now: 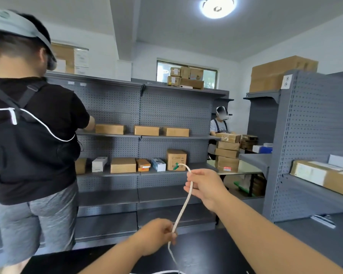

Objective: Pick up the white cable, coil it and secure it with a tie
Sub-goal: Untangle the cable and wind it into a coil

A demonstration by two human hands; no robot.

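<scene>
At the bottom centre, the left hand (156, 236) pinches the white cable (183, 206) between curled fingers. Below the hand, the cable drops onto the black table (206, 254). Up and to the right, mid-frame, the right hand (205, 186) grips the same cable in a closed fist, and the stretch between the hands is straight. Above the fist, the cable arcs left to a green plug (176, 166). At the left edge, a person in a black shirt (28, 135) faces grey pegboard shelves (166, 107) that hold cardboard boxes (123, 165).
</scene>
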